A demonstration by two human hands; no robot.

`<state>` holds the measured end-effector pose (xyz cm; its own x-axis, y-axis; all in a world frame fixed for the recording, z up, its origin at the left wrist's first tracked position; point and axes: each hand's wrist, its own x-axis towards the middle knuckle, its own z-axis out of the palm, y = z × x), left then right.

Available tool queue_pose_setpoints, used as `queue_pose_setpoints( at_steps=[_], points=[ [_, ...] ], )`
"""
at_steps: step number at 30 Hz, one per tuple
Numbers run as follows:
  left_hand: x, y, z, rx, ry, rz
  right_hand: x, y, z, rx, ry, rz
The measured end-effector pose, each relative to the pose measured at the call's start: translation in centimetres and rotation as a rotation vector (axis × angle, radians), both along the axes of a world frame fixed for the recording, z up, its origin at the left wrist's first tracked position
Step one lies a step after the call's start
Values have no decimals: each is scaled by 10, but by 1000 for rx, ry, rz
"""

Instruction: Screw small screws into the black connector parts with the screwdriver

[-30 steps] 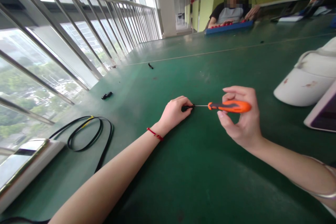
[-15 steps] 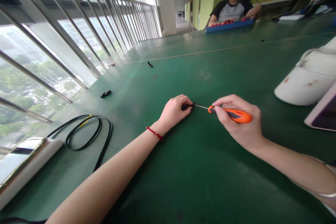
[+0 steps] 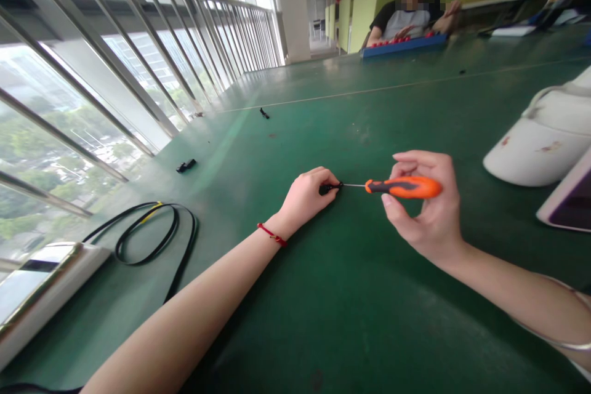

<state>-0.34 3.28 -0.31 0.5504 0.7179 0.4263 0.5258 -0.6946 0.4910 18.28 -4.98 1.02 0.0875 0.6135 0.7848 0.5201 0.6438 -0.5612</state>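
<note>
My left hand (image 3: 310,189) rests on the green table, closed on a small black part (image 3: 329,188); most of its shape is hidden by the fingers. An orange and dark grey screwdriver (image 3: 406,187) lies level, its thin metal shaft reaching to the right end of that part. My right hand (image 3: 431,206) is curved loosely about the screwdriver handle. The thumb is just below the handle, the fingers are raised above and behind it, and the handle's butt meets the palm side.
Two small black pieces (image 3: 186,165) (image 3: 264,113) lie farther left. A looped black strap (image 3: 173,228) runs beside a white and shiny device (image 3: 55,271). At right stand a white cylindrical object (image 3: 530,148) and a pale-edged device (image 3: 570,197). Across the table a person (image 3: 409,21) sits behind a blue tray (image 3: 404,46).
My right hand's fingers have loosened and spread from the handle. The screwdriver's handle end has risen, bringing it closer to level. My left hand and the black part stay put.
</note>
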Motion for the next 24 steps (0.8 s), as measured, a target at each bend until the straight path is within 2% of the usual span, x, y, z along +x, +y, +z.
queue_pose_setpoints(
  at_steps=[4, 9, 14, 19, 24],
  points=[
    [0, 0, 0, 1, 0, -2, -1, -1, 1, -52, -127, -37],
    [0, 0, -1, 2, -1, 0, -1, 0, 1, 0, -8, -39],
    [0, 0, -1, -10, 2, 7, -2, -2, 3, -84, -139, -43],
    [0, 0, 0, -4, 13, 19, -1, 0, 1, 6, -5, -12],
    [1, -3, 2, 30, 66, 139, 0, -1, 3, -99, -154, -16]
  ],
)
